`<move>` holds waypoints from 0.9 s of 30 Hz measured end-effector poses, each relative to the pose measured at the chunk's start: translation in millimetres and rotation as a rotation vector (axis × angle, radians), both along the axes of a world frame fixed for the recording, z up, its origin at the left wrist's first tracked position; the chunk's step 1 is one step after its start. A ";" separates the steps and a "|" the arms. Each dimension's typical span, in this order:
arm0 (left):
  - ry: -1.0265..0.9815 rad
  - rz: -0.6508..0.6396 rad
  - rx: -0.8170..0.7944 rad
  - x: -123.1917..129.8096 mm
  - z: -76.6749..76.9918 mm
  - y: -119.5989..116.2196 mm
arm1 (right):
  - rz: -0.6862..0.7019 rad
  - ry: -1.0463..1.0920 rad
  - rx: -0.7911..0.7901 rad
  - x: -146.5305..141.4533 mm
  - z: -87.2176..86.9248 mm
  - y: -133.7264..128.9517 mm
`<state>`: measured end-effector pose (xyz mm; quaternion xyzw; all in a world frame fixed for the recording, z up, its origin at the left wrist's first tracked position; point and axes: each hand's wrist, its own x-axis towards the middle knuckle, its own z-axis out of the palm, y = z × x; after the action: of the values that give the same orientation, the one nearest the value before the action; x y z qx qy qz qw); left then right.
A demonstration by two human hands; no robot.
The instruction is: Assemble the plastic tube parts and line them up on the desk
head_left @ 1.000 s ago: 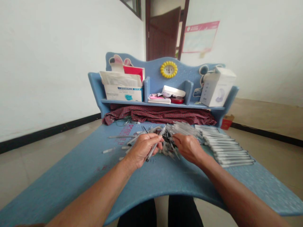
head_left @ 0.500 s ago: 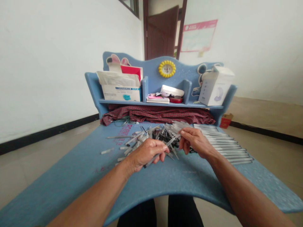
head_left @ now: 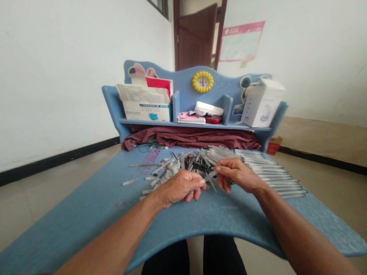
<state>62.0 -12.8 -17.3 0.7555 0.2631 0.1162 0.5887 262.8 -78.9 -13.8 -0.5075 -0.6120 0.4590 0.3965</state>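
Observation:
A translucent pen barrel (head_left: pixel 211 175) slants up to the right between my two hands. My left hand (head_left: pixel 185 186) pinches its lower end between thumb and forefinger, the other fingers curled. At its upper end the thumb and forefinger of my right hand (head_left: pixel 233 173) are closed on it. Whether it is one piece or two joined ones I cannot tell. Just behind my hands lies a heap of pen parts: black slim pieces (head_left: pixel 197 165), white short caps (head_left: pixel 172 170) and clear barrels (head_left: pixel 218 153). Right of my right hand, pens (head_left: pixel 272 173) lie side by side in a row.
Loose white pieces (head_left: pixel 130 182) lie left on the blue table (head_left: pixel 94 214), whose front edge curves inward. A checked cloth (head_left: pixel 195 138) is bunched under the shelf (head_left: pixel 160 123). On the shelf stand a mask box (head_left: pixel 147 110), a yellow clock (head_left: pixel 202 82) and a white box (head_left: pixel 262 105).
My hands have come slightly closer together, the right one moving a little down and left. The dark pen end that stuck out below my left hand no longer shows.

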 end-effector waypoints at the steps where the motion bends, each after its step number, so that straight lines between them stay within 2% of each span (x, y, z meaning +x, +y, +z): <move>1: 0.001 -0.009 0.014 0.0 -0.5 0.0 | 0.013 0.018 -0.014 0.3 -0.6 -0.2; 6: 0.004 0.008 0.090 0.1 -1.6 -0.8 | 0.049 0.139 -0.040 -1.7 -7.0 0.6; 13: 0.004 0.028 0.151 0.1 -2.2 -1.0 | 0.025 0.218 -0.036 -7.6 -14.6 1.4; 21: 0.025 0.066 0.146 2.3 -0.5 -4.0 | 0.008 0.303 -0.013 -13.3 -18.0 2.8; 27: 0.041 0.129 0.150 4.2 0.7 -0.4 | -0.025 0.389 0.025 -16.2 -25.1 15.5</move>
<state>66.2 -13.1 -16.6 0.7811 0.3136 0.1578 0.5163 246.7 -63.4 -38.9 -0.4117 -0.5231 0.5360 0.5191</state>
